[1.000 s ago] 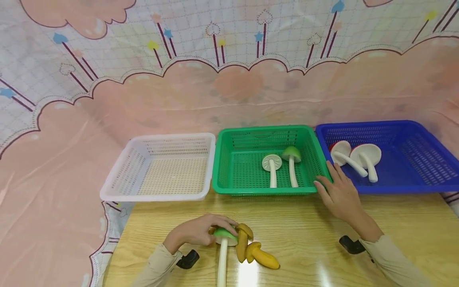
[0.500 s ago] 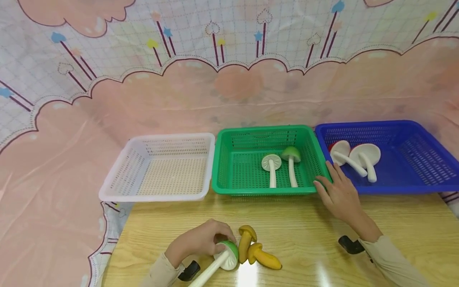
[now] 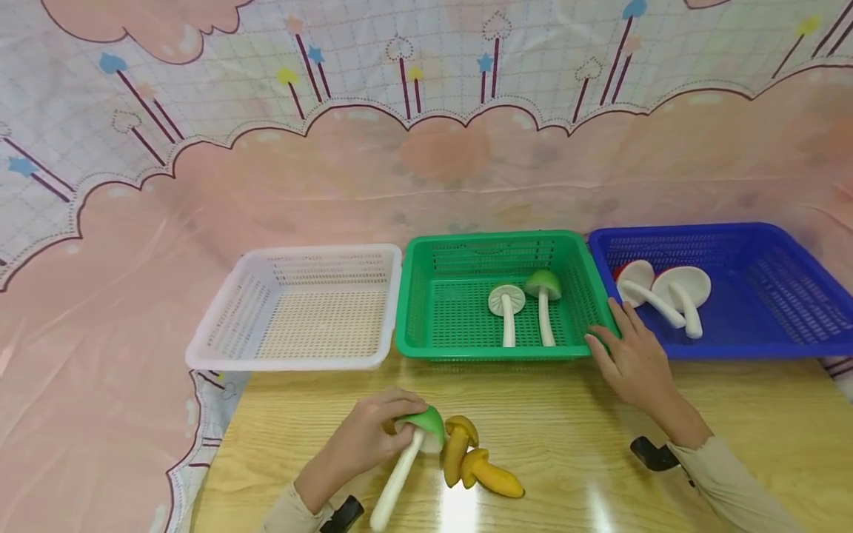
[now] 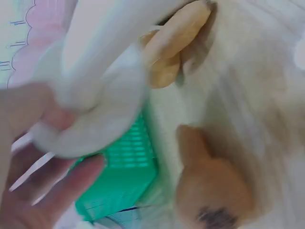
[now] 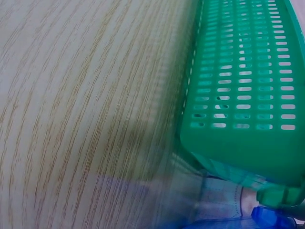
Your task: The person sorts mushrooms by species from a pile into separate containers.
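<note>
Green-capped mushroom [image 3: 418, 437] in left hand [image 3: 369, 438], unlabelled.

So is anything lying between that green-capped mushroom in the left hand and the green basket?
Nothing visible does. The left hand grips the green-capped mushroom, and only bare table lies before the green basket; the yellow mushrooms sit beside it.
</note>
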Demonstrator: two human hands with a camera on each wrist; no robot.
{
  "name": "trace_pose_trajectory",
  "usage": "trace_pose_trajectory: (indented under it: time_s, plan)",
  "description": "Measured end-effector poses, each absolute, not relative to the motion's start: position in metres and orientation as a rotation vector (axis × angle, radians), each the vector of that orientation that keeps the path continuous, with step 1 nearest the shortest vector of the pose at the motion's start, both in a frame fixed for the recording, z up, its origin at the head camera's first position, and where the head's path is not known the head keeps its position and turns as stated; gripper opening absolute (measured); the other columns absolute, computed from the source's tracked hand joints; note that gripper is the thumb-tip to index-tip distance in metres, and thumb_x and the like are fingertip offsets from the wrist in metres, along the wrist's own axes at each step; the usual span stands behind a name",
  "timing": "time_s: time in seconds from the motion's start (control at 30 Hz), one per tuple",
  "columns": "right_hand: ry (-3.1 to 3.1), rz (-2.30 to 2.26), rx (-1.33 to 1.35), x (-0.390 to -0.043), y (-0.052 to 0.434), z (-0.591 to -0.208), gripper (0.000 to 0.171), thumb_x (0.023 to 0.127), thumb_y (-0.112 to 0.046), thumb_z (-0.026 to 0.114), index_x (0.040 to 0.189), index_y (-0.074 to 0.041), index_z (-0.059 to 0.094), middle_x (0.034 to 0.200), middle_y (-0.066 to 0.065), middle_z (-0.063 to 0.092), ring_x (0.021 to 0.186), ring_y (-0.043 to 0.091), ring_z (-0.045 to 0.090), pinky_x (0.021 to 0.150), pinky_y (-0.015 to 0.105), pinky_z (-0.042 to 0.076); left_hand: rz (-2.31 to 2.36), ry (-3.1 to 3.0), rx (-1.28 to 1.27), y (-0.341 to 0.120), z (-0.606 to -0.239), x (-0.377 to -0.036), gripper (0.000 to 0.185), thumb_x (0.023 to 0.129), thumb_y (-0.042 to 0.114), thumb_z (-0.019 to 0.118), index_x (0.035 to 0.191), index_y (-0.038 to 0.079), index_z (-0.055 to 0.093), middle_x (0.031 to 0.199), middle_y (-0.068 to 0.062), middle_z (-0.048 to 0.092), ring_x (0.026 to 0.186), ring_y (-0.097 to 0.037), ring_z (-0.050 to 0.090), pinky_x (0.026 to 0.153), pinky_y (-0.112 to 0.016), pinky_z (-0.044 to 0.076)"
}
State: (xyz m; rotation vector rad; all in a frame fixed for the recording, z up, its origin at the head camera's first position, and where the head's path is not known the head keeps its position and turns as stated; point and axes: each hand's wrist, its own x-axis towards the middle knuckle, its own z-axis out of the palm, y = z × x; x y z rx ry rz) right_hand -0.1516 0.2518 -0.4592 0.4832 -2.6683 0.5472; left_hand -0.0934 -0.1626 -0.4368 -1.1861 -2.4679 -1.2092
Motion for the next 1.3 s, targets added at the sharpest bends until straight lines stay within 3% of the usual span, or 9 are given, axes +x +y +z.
trace_pose_trajectory:
  time_s: [0.2, 0.53, 0.77, 1.0, 1.3]
  plan:
    - [-2.665, 0.549, 0.470, -0.151, 0.254, -0.459, 0.036, 0.099, -0.027, 0.046, 0.109, 0.000, 0.068, 0.144, 0.030, 0.033, 0.136, 0.046, 0.023, 0.084, 0.070, 0.036, -1.065, -2.103, -1.009, -0.169, -0.412, -0.110, 0.024, 0.075, -0.005, 0.062, 0.097, -0.005, 0.072, 0.098, -0.014, 0.067, 0.086, -0.027, 0.065, 0.076, -0.019, 0.053]
    - [-2.681, 0.558, 0.449, -0.149, 0.256, -0.460, 0.036, 0.099, -0.027, 0.047, 0.111, 0.000, 0.067, 0.144, 0.030, 0.032, 0.136, 0.046, 0.023, 0.085, 0.070, 0.036, -0.963, -1.958, -0.733, -0.195, -0.385, -0.148, 0.031, 0.065, -0.014, 0.068, 0.093, -0.004, 0.074, 0.092, -0.017, 0.069, 0.076, -0.030, 0.066, 0.068, -0.014, 0.051]
    - [-2.689, 0.586, 0.418, -0.149, 0.256, -0.463, 0.041, 0.098, -0.030, 0.049, 0.123, 0.001, 0.057, 0.145, 0.027, 0.033, 0.135, 0.045, 0.025, 0.087, 0.069, 0.036, -1.010, -1.972, -0.597, -0.203, -0.377, -0.169, 0.031, 0.067, -0.017, 0.070, 0.095, -0.005, 0.074, 0.092, -0.016, 0.069, 0.076, -0.027, 0.065, 0.065, -0.015, 0.052]
    - [-2.666, 0.569, 0.433, -0.150, 0.256, -0.463, 0.038, 0.098, -0.029, 0.049, 0.119, 0.001, 0.060, 0.144, 0.028, 0.035, 0.133, 0.047, 0.028, 0.084, 0.069, 0.038, -1.085, -2.013, -0.415, -0.206, -0.370, -0.182, 0.024, 0.071, -0.023, 0.063, 0.093, -0.015, 0.070, 0.090, -0.027, 0.065, 0.080, -0.038, 0.063, 0.064, -0.018, 0.054]
    - [-2.657, 0.560, 0.442, -0.152, 0.252, -0.463, 0.035, 0.099, -0.028, 0.049, 0.113, 0.000, 0.064, 0.143, 0.028, 0.035, 0.134, 0.046, 0.026, 0.083, 0.069, 0.038, -1.130, -2.047, -0.211, -0.232, -0.397, -0.223, 0.022, 0.079, -0.008, 0.067, 0.099, -0.002, 0.073, 0.094, -0.016, 0.067, 0.086, -0.028, 0.065, 0.065, -0.012, 0.052]
